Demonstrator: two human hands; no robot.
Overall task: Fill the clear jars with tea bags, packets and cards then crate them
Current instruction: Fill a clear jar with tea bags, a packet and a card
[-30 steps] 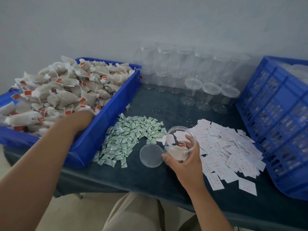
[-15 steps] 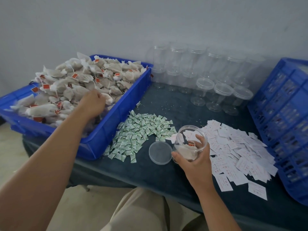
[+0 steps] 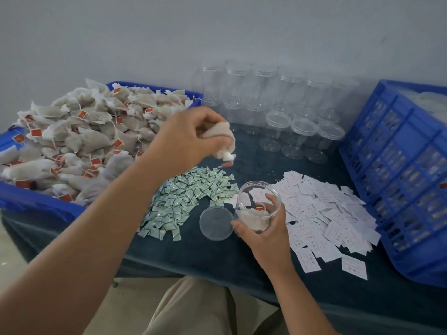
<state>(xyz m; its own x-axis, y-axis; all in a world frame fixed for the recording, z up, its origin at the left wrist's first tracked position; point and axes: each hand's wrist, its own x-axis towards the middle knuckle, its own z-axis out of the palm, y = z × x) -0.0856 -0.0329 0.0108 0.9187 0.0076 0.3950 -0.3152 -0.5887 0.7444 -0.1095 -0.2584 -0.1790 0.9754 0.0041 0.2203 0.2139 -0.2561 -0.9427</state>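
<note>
It looks early in the job: the left hand [image 3: 186, 139] clutches tea bags [image 3: 223, 139] above the table [image 3: 217, 259], the right hand [image 3: 264, 234] grips an open jar [image 3: 249, 201] holding a few bags, while packets [image 3: 188, 199], cards [image 3: 321, 211] and many empty jars [image 3: 278, 100] wait uncrated.

Left hand [image 3: 186, 139] raised above the table, tea bag [image 3: 225, 134] pinched.
I see the right hand [image 3: 263, 234] gripping the open, partly filled jar [image 3: 256, 209]; lid [image 3: 216, 223] lies just beside it.

Beige tea bags [image 3: 79, 139] with red tags in a blue bin [image 3: 36, 201], green-and-white packets [image 3: 183, 199], white cards [image 3: 324, 211] printed in red, clear jars [image 3: 278, 97], blue lattice crate [image 3: 399, 177], dark teal tablecloth [image 3: 217, 259]
</note>
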